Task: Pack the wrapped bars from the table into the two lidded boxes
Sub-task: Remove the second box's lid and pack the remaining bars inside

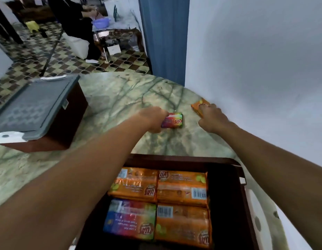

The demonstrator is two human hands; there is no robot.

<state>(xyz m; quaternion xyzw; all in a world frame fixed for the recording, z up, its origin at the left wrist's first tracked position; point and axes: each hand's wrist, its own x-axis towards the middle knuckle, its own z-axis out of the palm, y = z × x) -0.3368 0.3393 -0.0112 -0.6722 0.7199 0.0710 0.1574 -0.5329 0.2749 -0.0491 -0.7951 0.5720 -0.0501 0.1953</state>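
Observation:
A multicoloured wrapped bar (175, 120) lies on the marble table (120, 98), and my left hand (154, 120) grips its left end. My right hand (210, 118) closes its fingers over an orange wrapped bar (197, 106) by the wall. Below my arms an open dark brown box (227, 195) holds several bars: three orange ones (182, 186) and a multicoloured one (129, 219). Its right part is bare. A second brown box (70, 127) stands at the left with its grey lid (34, 107) on top.
A white wall (256, 69) runs close along the table's right edge. A blue door frame (163, 37) stands behind the table. Beyond it lie patterned floor tiles, and a person in dark clothes (75, 20) sits at another table in the far room.

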